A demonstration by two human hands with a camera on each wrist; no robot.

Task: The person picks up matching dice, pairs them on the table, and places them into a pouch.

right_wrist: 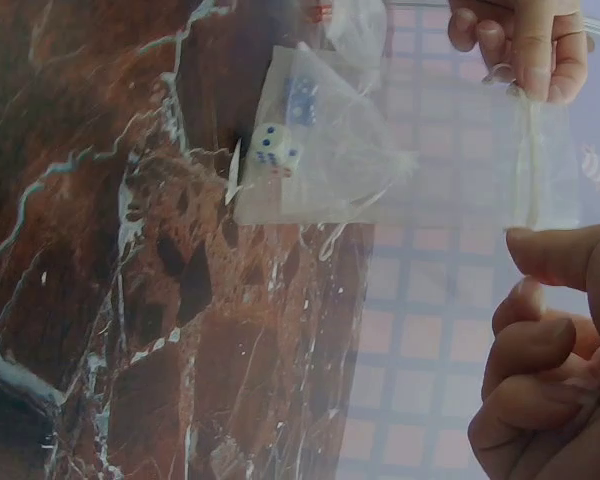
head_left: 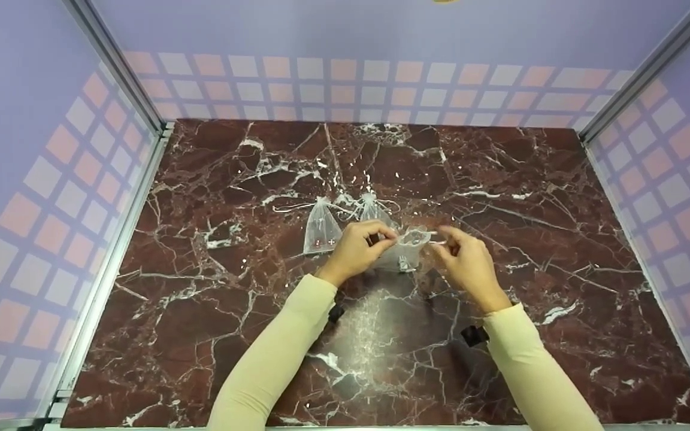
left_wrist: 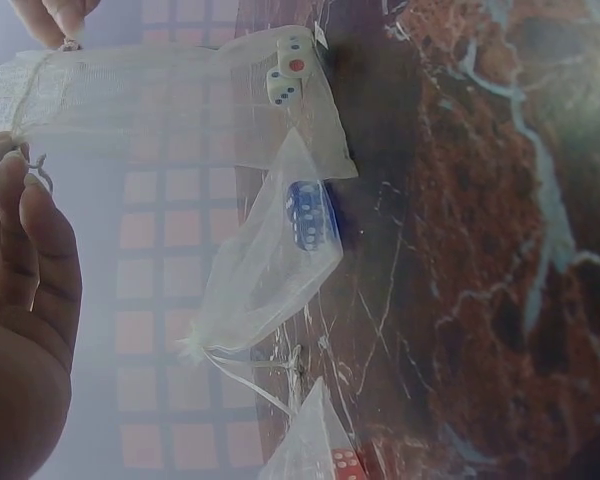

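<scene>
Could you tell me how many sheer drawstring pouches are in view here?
3. One pouch is held up between both hands; a second pouch lies on the marble table at the left; a third pouch lies just behind the hands.

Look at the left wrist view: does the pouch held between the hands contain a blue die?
No, the held pouch contains white dice; the blue die sits in another pouch.

Dark red bench with white veins; sheer white bags; white dice, blue and red dots; cream sleeves.
</scene>
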